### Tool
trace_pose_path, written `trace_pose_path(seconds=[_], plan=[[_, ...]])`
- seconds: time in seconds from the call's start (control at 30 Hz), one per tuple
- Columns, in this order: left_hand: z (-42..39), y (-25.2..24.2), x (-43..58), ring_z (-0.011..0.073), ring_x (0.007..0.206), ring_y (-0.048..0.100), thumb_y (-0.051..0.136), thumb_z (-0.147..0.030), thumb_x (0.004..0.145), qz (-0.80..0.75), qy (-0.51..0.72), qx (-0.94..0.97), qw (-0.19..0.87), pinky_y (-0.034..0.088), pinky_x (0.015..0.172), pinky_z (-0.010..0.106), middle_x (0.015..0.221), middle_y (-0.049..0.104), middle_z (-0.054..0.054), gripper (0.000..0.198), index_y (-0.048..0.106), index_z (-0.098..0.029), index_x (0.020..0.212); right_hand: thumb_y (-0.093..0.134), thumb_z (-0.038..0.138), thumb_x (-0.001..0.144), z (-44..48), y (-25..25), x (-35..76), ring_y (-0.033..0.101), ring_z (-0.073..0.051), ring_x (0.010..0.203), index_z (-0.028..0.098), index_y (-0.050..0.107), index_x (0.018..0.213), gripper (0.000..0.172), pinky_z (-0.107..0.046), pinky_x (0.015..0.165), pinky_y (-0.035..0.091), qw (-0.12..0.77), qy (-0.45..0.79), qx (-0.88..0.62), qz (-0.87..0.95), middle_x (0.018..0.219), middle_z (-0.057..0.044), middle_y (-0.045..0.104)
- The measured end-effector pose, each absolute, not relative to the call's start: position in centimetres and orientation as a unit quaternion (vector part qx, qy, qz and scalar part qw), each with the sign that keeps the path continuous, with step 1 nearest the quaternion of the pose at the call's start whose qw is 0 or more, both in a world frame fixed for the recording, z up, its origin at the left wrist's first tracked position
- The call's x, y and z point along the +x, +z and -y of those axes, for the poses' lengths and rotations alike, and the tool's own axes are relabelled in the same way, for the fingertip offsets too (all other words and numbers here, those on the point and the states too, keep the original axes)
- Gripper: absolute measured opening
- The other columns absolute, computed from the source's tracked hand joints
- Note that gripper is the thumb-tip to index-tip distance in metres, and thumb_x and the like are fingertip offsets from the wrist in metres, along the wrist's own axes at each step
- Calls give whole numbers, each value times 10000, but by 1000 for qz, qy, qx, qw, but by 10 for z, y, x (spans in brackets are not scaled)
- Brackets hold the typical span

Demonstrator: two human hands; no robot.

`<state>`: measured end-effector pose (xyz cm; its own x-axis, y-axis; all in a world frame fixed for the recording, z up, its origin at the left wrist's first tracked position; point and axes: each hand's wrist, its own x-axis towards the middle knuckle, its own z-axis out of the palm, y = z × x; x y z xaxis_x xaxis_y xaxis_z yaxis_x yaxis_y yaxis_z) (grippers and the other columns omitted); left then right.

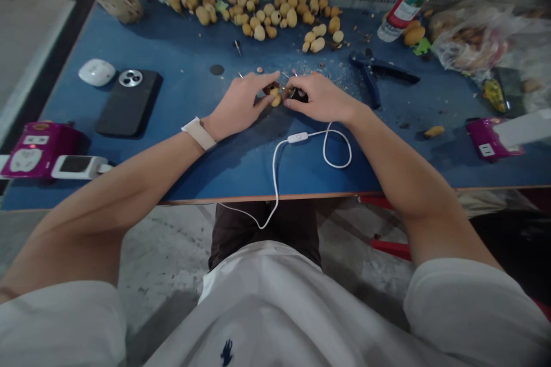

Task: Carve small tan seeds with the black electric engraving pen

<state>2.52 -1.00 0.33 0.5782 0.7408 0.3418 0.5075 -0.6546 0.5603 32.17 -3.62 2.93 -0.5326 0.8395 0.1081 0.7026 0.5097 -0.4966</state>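
My left hand (241,104) pinches a small tan gourd (276,97) between thumb and fingers, low over the middle of the blue table. Close on its right, my right hand (321,96) is closed with its fingertips near the gourd. Something dark shows inside its grip, mostly covered by the fingers, and I cannot make out its kind. A white cable with an inline switch (297,137) runs from below my right wrist, loops on the table and hangs over the front edge.
Several small gourds (258,14) lie along the back by the metal mesh. Blue-handled pliers (373,74), a water bottle (408,3) and a plastic bag (469,40) stand or lie right. A phone (129,103), a white case (97,72) and a purple socket block (41,149) are left.
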Motion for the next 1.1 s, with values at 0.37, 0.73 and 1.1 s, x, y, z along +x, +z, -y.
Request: trace_pose_path(seconds=[0.37, 0.73, 1.1], plan=[[12, 6, 23, 454, 1607, 794, 659, -684, 1286, -355, 259, 876, 200, 636, 1398, 597, 1572, 925, 101, 624, 796, -339, 1788, 754, 713, 1205, 35, 29, 321, 817, -384, 1135, 296, 891, 1356, 464, -572, 1076, 681, 170, 201, -455, 851, 1201, -136, 910], [8, -1, 23, 469, 1549, 839, 729, -569, 1230, -357, 274, 872, 193, 641, 1403, 586, 1527, 932, 148, 543, 848, -326, 1701, 740, 771, 1197, 36, 29, 321, 800, -391, 1088, 303, 872, 1321, 502, -596, 1060, 680, 166, 209, -456, 849, 1187, -144, 898], [9, 2, 24, 456, 1592, 822, 715, -576, 1268, -362, 252, 876, 196, 627, 1432, 592, 1604, 911, 152, 589, 790, -323, 1794, 741, 666, 1227, 36, 30, 322, 788, -356, 1022, 271, 869, 1339, 430, -568, 1042, 654, 160, 204, -458, 850, 1162, -134, 886]])
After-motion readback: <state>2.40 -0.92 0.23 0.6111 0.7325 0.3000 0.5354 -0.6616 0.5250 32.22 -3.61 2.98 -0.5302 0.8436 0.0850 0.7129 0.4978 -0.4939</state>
